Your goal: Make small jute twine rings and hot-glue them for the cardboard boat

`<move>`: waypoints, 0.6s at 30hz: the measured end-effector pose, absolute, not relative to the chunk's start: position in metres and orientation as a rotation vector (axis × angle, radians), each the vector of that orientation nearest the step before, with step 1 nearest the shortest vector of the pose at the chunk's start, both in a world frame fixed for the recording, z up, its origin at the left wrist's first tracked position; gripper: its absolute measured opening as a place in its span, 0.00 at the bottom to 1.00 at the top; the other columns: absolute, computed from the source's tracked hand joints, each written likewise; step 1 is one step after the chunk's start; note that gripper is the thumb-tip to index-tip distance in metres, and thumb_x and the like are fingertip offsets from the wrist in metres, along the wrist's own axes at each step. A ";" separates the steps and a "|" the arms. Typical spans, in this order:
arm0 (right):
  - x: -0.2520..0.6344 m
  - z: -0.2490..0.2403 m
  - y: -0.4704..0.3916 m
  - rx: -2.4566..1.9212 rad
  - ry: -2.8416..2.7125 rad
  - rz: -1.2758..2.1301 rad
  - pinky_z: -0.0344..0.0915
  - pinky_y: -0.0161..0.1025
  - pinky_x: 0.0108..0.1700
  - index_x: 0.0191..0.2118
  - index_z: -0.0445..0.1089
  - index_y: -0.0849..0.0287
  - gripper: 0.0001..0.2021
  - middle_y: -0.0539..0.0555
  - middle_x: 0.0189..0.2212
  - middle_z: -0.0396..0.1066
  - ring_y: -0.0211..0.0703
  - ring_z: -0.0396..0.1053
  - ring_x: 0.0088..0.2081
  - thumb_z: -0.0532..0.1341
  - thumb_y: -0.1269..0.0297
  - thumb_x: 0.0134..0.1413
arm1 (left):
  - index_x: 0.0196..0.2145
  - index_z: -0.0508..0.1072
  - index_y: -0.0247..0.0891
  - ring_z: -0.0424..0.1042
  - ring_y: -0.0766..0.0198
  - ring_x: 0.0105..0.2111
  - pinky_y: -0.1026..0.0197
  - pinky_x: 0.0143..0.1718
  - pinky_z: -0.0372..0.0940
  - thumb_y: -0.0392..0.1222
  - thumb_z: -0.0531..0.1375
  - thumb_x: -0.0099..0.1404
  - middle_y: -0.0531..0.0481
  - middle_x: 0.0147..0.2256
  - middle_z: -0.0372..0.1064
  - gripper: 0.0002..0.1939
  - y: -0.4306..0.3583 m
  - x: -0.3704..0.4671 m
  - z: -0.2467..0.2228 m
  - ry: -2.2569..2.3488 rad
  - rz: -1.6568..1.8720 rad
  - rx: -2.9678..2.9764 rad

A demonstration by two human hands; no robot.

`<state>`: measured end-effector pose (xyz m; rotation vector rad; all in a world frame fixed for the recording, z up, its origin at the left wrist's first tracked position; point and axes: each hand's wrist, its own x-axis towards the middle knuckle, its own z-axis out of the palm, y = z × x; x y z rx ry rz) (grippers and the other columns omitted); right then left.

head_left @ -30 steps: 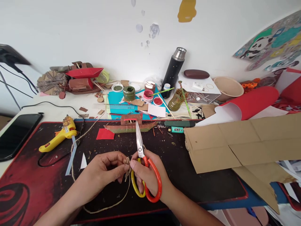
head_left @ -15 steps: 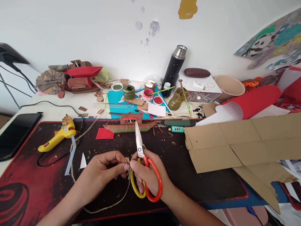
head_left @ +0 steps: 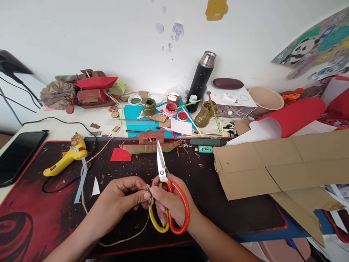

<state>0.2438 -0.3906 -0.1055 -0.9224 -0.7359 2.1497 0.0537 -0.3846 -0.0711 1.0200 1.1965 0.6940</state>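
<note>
My left hand pinches a small bunched knot of twine between thumb and fingers. Close against it, my right hand is closed round a pair of scissors with one red and one yellow handle; its thumb and fingertips also touch the twine. The scissor blades point away from me, nearly together. From the knot a strand loops down towards the mat's front edge and passes beneath my left forearm. A brown and green model boat sits beyond the scissor tips, beside a red corrugated piece.
To the left lie a yellow glue gun and a black phone. Paint pots, a black flask and a brush jar stand at the back. Cardboard covers the mat's right side.
The twine between my fingertips has shifted slightly into a tighter bunch. The scissors' yellow handle has swung a little to the left. Both hands stay in nearly the same place.
</note>
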 end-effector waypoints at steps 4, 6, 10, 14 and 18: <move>0.244 -0.104 -0.391 -0.917 -0.723 2.173 0.60 0.27 0.13 0.41 0.68 0.56 0.31 0.38 0.14 0.65 0.33 0.61 0.10 0.78 0.34 0.53 | 0.26 0.84 0.40 0.73 0.66 0.22 0.68 0.25 0.66 0.48 0.75 0.61 0.50 0.22 0.79 0.12 -0.385 0.052 -0.072 1.196 0.690 1.032; 0.243 -0.103 -0.391 -0.913 -0.723 2.178 0.59 0.27 0.13 0.41 0.68 0.56 0.31 0.38 0.14 0.65 0.33 0.60 0.10 0.78 0.34 0.53 | 0.26 0.84 0.40 0.73 0.66 0.22 0.68 0.25 0.67 0.48 0.76 0.61 0.50 0.22 0.79 0.12 -0.385 0.050 -0.072 1.192 0.692 1.037; 0.242 -0.102 -0.392 -0.907 -0.736 2.173 0.59 0.28 0.13 0.41 0.69 0.56 0.30 0.38 0.14 0.65 0.33 0.60 0.10 0.77 0.35 0.54 | 0.27 0.83 0.40 0.73 0.65 0.22 0.67 0.26 0.67 0.49 0.76 0.61 0.50 0.22 0.79 0.13 -0.386 0.048 -0.071 1.188 0.685 1.043; 0.242 -0.103 -0.392 -0.906 -0.746 2.174 0.59 0.28 0.14 0.42 0.69 0.56 0.30 0.38 0.14 0.64 0.33 0.60 0.11 0.77 0.35 0.54 | 0.26 0.83 0.40 0.73 0.64 0.23 0.66 0.26 0.68 0.50 0.76 0.60 0.50 0.22 0.79 0.14 -0.386 0.048 -0.069 1.195 0.677 1.030; 0.242 -0.102 -0.391 -0.916 -0.753 2.175 0.59 0.28 0.13 0.41 0.68 0.56 0.31 0.38 0.14 0.64 0.33 0.60 0.11 0.77 0.34 0.53 | 0.26 0.82 0.40 0.73 0.64 0.22 0.65 0.26 0.68 0.51 0.76 0.60 0.50 0.22 0.79 0.14 -0.387 0.049 -0.069 1.199 0.677 1.033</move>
